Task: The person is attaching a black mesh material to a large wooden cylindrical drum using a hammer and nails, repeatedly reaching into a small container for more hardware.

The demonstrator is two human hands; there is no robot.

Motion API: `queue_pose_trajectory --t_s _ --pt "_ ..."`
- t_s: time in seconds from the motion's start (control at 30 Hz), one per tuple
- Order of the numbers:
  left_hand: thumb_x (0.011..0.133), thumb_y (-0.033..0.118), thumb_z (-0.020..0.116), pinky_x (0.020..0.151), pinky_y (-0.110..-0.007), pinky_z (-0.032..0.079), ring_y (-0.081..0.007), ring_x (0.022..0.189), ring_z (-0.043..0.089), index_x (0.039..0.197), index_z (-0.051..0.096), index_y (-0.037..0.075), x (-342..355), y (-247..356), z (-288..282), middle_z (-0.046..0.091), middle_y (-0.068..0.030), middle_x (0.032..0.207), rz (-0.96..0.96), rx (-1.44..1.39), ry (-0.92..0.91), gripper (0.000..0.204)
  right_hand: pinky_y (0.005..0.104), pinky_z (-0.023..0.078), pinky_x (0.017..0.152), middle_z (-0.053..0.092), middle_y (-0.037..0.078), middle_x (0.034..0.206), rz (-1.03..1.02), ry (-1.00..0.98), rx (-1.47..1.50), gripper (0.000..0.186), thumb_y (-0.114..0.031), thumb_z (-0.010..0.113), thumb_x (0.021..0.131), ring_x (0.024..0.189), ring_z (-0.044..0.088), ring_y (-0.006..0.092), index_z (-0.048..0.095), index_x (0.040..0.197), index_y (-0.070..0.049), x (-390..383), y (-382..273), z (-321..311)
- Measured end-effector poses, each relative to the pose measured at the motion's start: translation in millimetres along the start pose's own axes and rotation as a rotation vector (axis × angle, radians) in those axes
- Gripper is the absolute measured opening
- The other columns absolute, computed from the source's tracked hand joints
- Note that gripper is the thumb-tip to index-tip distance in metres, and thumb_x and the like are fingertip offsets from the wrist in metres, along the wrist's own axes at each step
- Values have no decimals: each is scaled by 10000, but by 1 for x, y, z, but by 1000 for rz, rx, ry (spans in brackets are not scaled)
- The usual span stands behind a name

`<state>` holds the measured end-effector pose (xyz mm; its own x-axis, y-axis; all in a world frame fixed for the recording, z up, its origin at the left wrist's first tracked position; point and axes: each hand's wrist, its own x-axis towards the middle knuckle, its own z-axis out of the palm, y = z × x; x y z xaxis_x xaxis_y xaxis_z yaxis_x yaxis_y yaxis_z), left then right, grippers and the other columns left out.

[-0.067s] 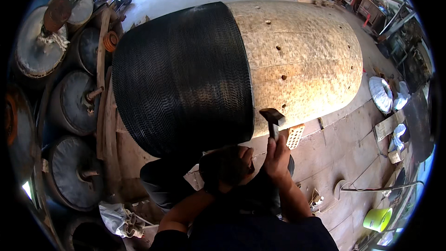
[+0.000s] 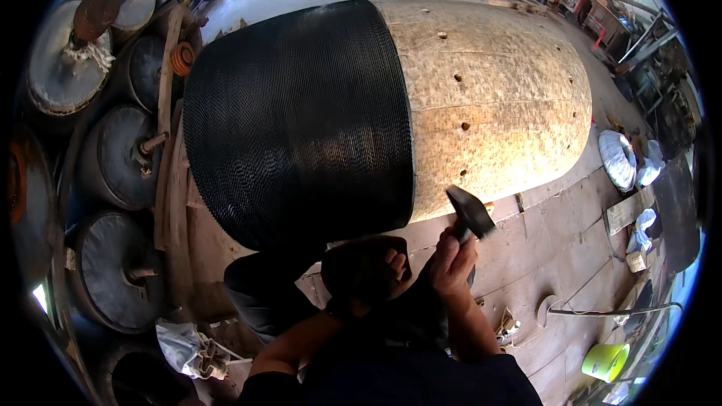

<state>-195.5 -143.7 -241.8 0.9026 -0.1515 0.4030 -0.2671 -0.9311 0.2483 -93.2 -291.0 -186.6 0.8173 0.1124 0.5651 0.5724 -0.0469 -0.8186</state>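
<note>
A large drum [image 2: 496, 98] lies on its side before me, its right part pale and speckled with several dark holes. Black ridged sheeting [image 2: 301, 113] wraps its left part, with a sharp edge between the two. My right hand [image 2: 452, 267] is closed round the handle of a hammer [image 2: 471, 212], whose dark head is raised beside the drum's lower right side. In deep shadow under the black wrap's near edge is my left hand [image 2: 394, 265], fingers curled. A dark, rounded shape is at that hand; I cannot make out what it is.
Several dark rollers [image 2: 120, 271] with protruding shafts are stacked at left behind wooden planks [image 2: 167, 83]. White bundles [image 2: 618, 159] and wood pieces lie at right. A bent metal rod [image 2: 602, 310] and a lime-green bucket [image 2: 605, 362] are at lower right; a grey bag [image 2: 184, 347] lies at lower left.
The hammer head has swung right and down, tilting away from the drum, and is slightly blurred. My left hand stays near the drum's lower edge. The whole view has shifted slightly.
</note>
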Motion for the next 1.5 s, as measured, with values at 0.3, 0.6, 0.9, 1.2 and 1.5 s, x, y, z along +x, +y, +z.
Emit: queue_pose_trajectory --t_s 0.3,0.6,0.9,1.2,1.5 --pt "1033 265 483 1059 -399 452 -326 1263 548 1321 581 36 -16 -14 27 591 -186 1347 -128 -13 -496 381 442 446 518 579 211 667 236 -152 -103 170 -123 504 1014 564 605 371 540 1004 43 11 -29 -6" --pt "1032 268 480 1064 -392 449 -318 1264 549 1323 580 40 -11 -10 23 589 -181 1353 -102 -46 -358 382 487 467 569 601 253 725 192 -227 -394 171 -124 571 997 636 586 480 521 900 7 10 1 -2" --pt "1032 270 476 1068 -385 446 -309 1266 550 1324 579 44 -9 -12 24 588 -176 1358 -115 -77 -355 384 530 435 552 587 270 701 74 -158 -593 157 -129 588 982 657 568 510 534 926 7 22 -3 11" --pt "1019 257 491 1055 -379 450 -300 1243 560 1294 588 48 -7 -8 28 598 -168 1322 -171 -107 -323 359 325 389 495 526 70 644 -53 2 -254 191 -165 492 1040 550 503 161 523 995 18 0 26 3" --pt "916 214 655 818 -379 516 -294 860 609 1020 581 46 34 4 -51 598 -121 919 -125 -224 -16 211 373 443 530 597 150 684 -30 3 -137 214 -150 477 1039 571 580 213 549 995 47 3 -14 -4"
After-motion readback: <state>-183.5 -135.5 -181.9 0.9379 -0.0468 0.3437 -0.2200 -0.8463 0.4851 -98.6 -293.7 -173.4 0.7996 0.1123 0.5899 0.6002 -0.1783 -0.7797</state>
